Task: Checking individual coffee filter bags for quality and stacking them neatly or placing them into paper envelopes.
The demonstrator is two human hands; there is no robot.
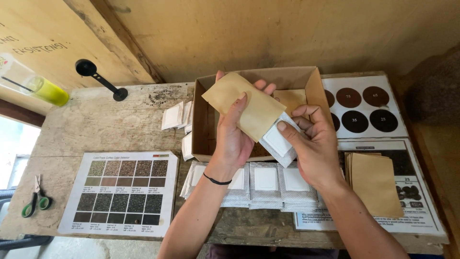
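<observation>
Above the open brown cardboard box (314,91) at twelve o'clock, the left hand (235,136) pinches one flat tan paper envelope (244,103), while the right hand (311,146) grips one white mesh-textured filter sachet (279,142) at its mouth. Three more sachets (265,184) lie at six o'clock, a stack of tan envelopes (376,182) at four, green-handled scissors (33,201) at eight.
</observation>
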